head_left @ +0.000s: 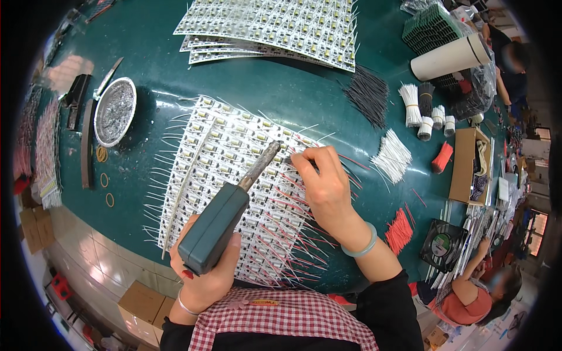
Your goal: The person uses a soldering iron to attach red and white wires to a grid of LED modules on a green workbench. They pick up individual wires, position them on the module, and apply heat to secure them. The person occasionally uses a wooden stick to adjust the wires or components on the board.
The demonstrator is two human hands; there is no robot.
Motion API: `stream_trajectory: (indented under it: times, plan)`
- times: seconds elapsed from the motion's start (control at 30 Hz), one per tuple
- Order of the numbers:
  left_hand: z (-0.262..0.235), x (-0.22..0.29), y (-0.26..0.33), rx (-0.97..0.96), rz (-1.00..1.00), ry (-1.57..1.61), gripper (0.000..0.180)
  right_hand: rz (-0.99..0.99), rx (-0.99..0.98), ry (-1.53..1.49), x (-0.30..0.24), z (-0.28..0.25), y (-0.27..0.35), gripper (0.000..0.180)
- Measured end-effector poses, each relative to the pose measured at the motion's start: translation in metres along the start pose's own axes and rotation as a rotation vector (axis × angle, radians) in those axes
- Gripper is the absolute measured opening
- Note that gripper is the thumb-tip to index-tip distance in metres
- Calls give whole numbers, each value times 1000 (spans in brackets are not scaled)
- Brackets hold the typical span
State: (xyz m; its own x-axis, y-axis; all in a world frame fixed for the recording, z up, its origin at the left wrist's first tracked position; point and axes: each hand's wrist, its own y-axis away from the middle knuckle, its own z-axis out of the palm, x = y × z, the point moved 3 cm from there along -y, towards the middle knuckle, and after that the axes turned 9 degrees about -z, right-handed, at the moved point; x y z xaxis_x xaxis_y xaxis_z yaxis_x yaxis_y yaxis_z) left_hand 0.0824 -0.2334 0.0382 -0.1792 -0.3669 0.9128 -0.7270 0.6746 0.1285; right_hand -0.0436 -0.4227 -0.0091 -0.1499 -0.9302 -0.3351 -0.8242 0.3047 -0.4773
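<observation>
Head view shows your left hand (205, 275) wrapped tight around the dark green boxy handle of a soldering iron (225, 216), its brownish metal tip reaching up and to the right over the white panel of small circuit boards (216, 158) that lies mid-desk in front of you. Your right hand (325, 181) is closed to a narrow pinch, the fingertips (301, 158) pressing what looks like a thin wire against the panel just beside the iron's tip; the wire itself is too fine to make out. This reads as the soldering of leads onto the boards, with red and white wires (293, 234) already fanning off the near rows. The next joint likely calls for holding the lead steady on its pad while the tip touches it, with your fingers kept off the hot metal. On the dark green desk (293, 93), a round silver tray (115, 111) sits at far left, loose white wire bundles (392, 155) and a bunch of black wires (369, 93) lie to the right, and more stacked board panels (275, 26) rest beyond. The bristling leads crowd your right wrist and could snag.
</observation>
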Motion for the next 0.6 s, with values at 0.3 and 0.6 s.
stream_trajectory:
  times: [0.3,0.6]
  plan:
    - [-5,4,5,-1,-126,-9,21,-45,44,-6,-14,-7,5,33]
    - [0,-4,11,-12,-39,43,22,-47,4,-10,-17,-1,8,34]
